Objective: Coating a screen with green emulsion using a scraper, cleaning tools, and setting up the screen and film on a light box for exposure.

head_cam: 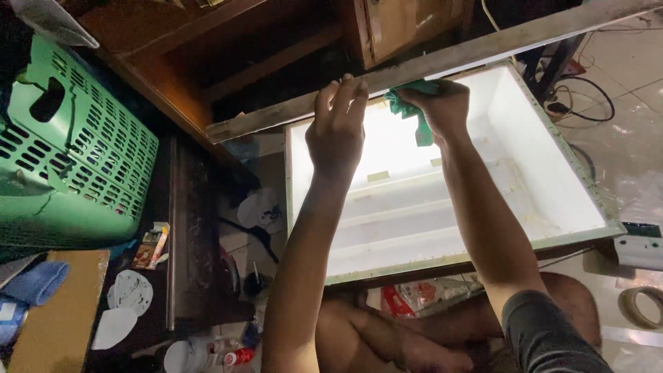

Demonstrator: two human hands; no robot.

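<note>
A large white box-like panel [552,173] with bright inner walls and ribs lies in front of me, tilted over my legs. A long grey wooden strip [483,48] runs along its far edge. My left hand [336,128] rests flat on that far edge, fingers hooked over the strip. My right hand [442,107] presses a crumpled green cloth [407,103] against the same edge, just right of the left hand.
A green perforated plastic basket [76,152] stands at the left. Below it lie a cardboard sheet [59,318], blue cloth [38,283], white discs [131,293] and small bottles [214,352]. Dark wooden furniture [228,48] fills the back. A tape roll [639,304] and cables [587,103] lie at the right.
</note>
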